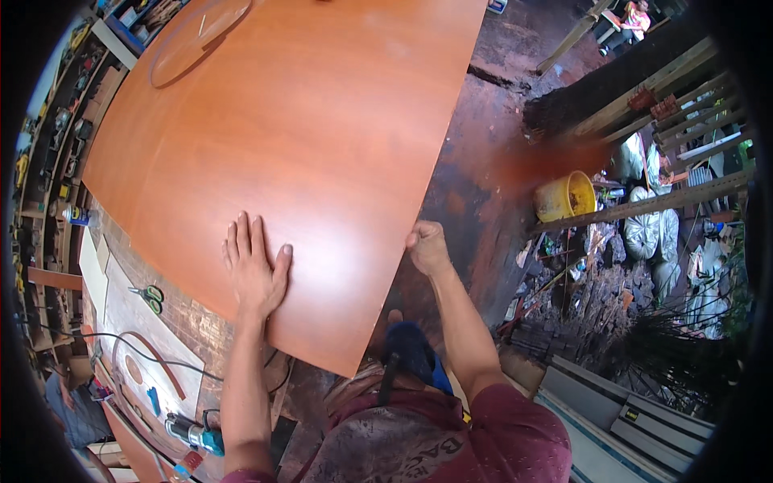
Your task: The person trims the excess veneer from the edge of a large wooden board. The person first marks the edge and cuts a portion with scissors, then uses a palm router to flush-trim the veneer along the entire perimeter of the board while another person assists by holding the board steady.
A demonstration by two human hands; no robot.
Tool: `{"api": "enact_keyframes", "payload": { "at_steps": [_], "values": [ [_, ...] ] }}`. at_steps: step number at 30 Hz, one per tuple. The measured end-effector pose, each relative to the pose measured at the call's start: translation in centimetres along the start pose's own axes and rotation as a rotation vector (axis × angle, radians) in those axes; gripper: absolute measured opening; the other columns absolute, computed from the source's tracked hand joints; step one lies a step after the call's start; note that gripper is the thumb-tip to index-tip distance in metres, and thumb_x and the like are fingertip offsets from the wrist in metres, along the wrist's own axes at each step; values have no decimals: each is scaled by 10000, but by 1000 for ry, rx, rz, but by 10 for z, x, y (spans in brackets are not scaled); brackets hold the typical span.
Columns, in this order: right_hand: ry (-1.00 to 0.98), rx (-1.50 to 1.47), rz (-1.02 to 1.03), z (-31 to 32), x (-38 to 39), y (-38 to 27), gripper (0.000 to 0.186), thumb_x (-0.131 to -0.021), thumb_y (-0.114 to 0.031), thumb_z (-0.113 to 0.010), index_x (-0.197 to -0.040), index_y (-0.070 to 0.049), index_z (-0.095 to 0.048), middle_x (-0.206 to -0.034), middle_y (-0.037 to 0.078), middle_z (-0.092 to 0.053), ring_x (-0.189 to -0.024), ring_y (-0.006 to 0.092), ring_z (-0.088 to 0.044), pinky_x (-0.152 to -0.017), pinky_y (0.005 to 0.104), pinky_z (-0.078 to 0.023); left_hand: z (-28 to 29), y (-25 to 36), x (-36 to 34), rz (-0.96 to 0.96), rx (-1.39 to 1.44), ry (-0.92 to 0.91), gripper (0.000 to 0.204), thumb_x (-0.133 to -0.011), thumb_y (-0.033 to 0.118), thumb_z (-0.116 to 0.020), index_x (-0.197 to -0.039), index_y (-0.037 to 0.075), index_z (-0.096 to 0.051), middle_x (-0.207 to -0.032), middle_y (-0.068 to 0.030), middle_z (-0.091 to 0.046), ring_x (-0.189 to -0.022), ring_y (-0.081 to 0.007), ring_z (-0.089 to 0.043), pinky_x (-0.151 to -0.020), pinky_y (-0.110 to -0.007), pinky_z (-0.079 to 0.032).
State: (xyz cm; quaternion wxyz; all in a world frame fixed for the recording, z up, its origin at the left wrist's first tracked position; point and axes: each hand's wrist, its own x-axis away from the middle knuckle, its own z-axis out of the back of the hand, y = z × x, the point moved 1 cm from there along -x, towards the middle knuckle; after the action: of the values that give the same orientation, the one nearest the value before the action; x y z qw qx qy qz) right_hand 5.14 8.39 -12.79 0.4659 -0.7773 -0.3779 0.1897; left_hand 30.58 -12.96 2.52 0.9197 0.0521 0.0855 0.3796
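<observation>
A large orange-brown laminated panel (322, 145) lies in front of me, with a corner pointing toward my body. My left hand (256, 270) rests flat on its near part, fingers spread and thumb out to the side. At the panel's right edge, my right hand (427, 245) is closed, its thumb and curled fingers touching the edge. Whatever those fingers pinch there, if anything, is too small to make out. Toward the far left of the panel lies a loop of thin strip (197, 69).
Left of the panel, the worktable carries green-handled scissors (151, 299), a black cable (173, 364) and a teal power tool (193, 435). Cluttered shelves (60, 153) line the left side. A yellow bucket (564, 198) stands at right. Another person (632, 22) is at the far right.
</observation>
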Motion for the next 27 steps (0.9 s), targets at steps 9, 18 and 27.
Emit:
{"api": "enact_keyframes", "payload": {
  "at_steps": [9, 18, 27],
  "values": [
    [119, -212, -15, 3, -65, -43, 325, -937, -355, -771, -938, -37, -711, -946, 72, -737, -795, 169, -696, -714, 340, -582, 8, 5, -1, 31, 11, -49, 748, -948, 410, -603, -1539, -5, -408, -1643, -248, -291, -1523, -455, -232, -1252, -570, -147],
    [180, -161, -75, 13, -125, -88, 430, -944, -496, -706, -949, -66, -716, -880, 45, -729, -772, 171, -696, -661, 337, -568, 16, 9, -10, 15, 35, -62, 760, -934, 382, -612, -1534, -33, -399, -1634, -281, -282, -1516, -481, -222, -1244, -587, -150],
    [107, -157, -54, 125, -280, -108, 406, -946, -504, -716, -945, -99, -708, -777, 15, -688, -661, 139, -632, -567, 293, -482, 19, 9, -12, 26, 28, -123, 834, -893, 426, -640, -1538, -37, -384, -1652, -271, -261, -1530, -488, -196, -1243, -616, -118]
  ]
}}
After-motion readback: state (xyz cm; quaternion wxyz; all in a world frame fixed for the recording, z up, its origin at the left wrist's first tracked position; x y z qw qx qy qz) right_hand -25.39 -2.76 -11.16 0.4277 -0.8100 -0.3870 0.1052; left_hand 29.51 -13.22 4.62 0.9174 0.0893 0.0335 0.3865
